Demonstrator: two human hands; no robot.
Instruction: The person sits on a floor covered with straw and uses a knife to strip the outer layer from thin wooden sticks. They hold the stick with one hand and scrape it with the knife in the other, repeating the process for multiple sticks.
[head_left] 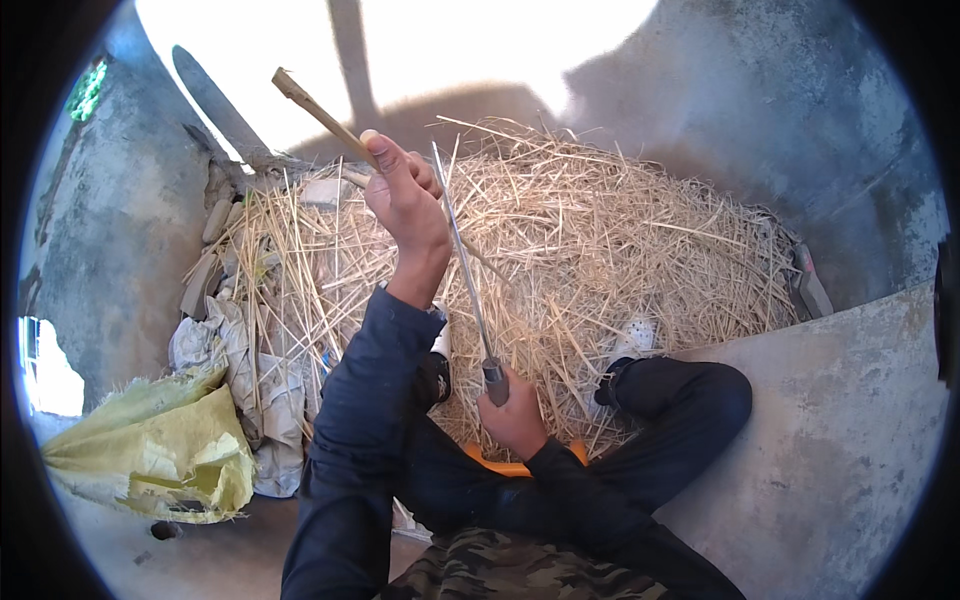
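My left hand [410,205], raised above the straw, is closed around a pale brown stick [322,115]. One thick end of the stick points up and to the far left. Its other end seems to slant down to the right behind the blade. In my right hand [516,415], low between my knees, is the handle of a long knife [464,262]. The narrow blade stands nearly upright and its tip reaches close beside my left hand. Whether blade and stick touch, I cannot tell.
A wide heap of straw [640,230] covers the floor around my feet. At the left lie a torn yellow woven sack [190,450] and crumpled pale sacking [230,350]. Concrete walls [110,220] rise at the left and back. Something orange [495,462] shows under my legs.
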